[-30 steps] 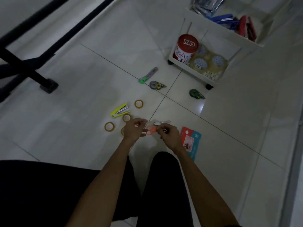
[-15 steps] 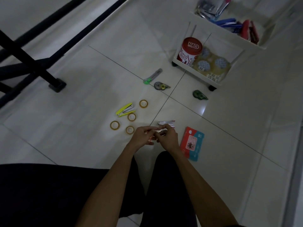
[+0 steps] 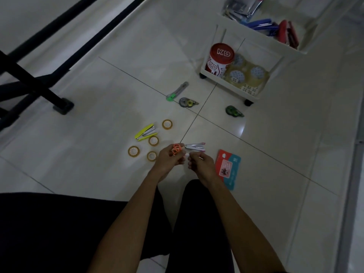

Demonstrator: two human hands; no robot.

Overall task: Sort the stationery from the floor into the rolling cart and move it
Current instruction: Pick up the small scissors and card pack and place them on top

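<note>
My left hand (image 3: 169, 160) grips small orange scissors (image 3: 176, 149), whose handles stick up above the fingers. My right hand (image 3: 201, 164) pinches the pale blade end beside it. Just beyond lies a pink-and-silver stapler (image 3: 195, 146). On the floor lie a yellow stapler (image 3: 146, 132), several small tape rings (image 3: 167, 124), a green cutter (image 3: 177, 92), a grey correction tape (image 3: 188, 102), a green correction tape (image 3: 233, 111) and a red-teal card pack (image 3: 227, 168). The white rolling cart (image 3: 224, 84) stands far right.
The cart's bottom shelf holds a red can (image 3: 219, 60) and big tape rolls (image 3: 247, 75); its top shelf holds blue and red staplers (image 3: 275, 26). A black table foot (image 3: 62, 106) stands at the left. My dark-trousered knees fill the near floor.
The scissors have come up off the floor. The orange handles now stand above my left fingers, and both hands have drawn slightly nearer to me.
</note>
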